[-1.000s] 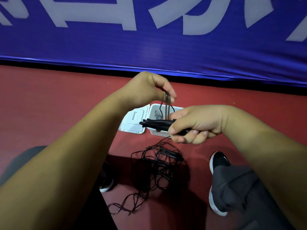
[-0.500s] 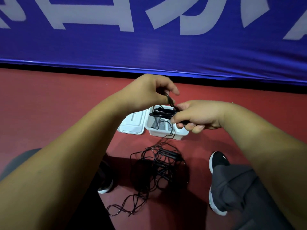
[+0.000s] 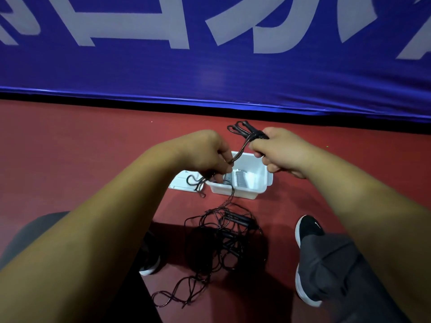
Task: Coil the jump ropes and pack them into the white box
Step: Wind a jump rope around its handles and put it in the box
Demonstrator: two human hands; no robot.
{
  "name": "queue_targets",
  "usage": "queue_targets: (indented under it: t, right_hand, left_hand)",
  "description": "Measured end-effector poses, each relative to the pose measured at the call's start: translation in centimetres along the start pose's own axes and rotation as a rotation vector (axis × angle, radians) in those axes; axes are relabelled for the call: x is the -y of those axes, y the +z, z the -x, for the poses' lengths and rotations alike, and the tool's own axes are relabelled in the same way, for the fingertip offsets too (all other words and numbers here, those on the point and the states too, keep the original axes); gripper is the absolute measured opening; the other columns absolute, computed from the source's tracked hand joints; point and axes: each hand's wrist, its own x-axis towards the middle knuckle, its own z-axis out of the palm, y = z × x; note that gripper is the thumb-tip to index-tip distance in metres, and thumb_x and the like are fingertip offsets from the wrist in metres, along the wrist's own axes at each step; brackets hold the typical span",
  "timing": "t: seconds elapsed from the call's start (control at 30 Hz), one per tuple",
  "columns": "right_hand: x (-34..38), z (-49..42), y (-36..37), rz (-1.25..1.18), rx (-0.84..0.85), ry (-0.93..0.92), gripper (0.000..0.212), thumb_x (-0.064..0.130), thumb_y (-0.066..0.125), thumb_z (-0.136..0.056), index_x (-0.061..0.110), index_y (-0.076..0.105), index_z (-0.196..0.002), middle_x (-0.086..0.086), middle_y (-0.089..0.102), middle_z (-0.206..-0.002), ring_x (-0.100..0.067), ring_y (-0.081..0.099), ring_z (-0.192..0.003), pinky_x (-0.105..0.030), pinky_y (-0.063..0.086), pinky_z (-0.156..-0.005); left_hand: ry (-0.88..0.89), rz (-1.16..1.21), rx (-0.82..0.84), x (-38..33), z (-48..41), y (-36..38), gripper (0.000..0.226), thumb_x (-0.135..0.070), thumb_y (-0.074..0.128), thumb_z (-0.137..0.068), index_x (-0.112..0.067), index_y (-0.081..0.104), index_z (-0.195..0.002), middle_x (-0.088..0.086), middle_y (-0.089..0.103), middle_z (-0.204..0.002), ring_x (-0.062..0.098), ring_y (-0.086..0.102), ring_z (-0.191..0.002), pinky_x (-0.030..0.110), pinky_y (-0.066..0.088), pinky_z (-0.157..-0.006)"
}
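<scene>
Both hands work above the white box (image 3: 238, 191): right hand (image 3: 277, 151) clenches black rope handles (image 3: 248, 131), left hand (image 3: 210, 157) pinches cord – tangled ropes (image 3: 224, 241) fill the floor between the shoes.

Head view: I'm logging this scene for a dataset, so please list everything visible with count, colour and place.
held jump rope: one, black, gripped between both hands above the box
white box: one, white, open, on the floor ahead
lid: one, white, beside the box's left side
loose jump ropes: tangled pile, black, floor between the feet
banner: one, blue with white characters, behind
floor: red
shoes: two, black with white soles
left hand: gripping cord
right hand: gripping handles
</scene>
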Motion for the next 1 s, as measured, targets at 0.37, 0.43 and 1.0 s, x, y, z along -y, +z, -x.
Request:
queue_targets:
  t: [0.37,0.43,1.0]
  right_hand:
    - [1.7,0.6,-0.4,-0.465,0.018,-0.054,0.010,0.016,0.064,-0.100,0.018,0.054,-0.099,-0.002,0.053,-0.075,-0.009,0.027,-0.053,-0.021,0.016,-0.040]
    - [1.6,0.5,-0.7,-0.493,0.008,-0.050,0.011,0.018,0.066,-0.101,0.019,0.055,-0.097,-0.001,0.053,-0.074,-0.009,0.028,-0.052,-0.021,0.017,-0.039]
    - [2.5,1.2,-2.4,-0.620,0.198,-0.021,0.018,0.034,0.058,-0.103,0.020,0.051,-0.095,0.003,0.049,-0.075,-0.004,0.022,-0.050,-0.017,0.012,-0.036]
  left_hand:
    - [-0.132,0.475,-0.135,-0.3,-1.2,0.5,0.029,-0.029,0.057,-0.109,-0.003,0.070,-0.112,0.020,0.076,-0.105,0.046,0.077,-0.083,0.041,0.065,-0.065]
    - [-0.053,0.495,-0.207,-0.2,-1.3,0.0,0.028,-0.031,0.062,-0.106,-0.006,0.074,-0.109,0.015,0.079,-0.104,0.043,0.077,-0.094,0.042,0.061,-0.074]
    - [0.254,0.405,-0.112,0.0,0.6,-2.1,0.021,-0.025,0.063,-0.105,-0.018,0.079,-0.117,0.002,0.071,-0.090,0.015,0.066,-0.086,0.035,0.055,-0.080]
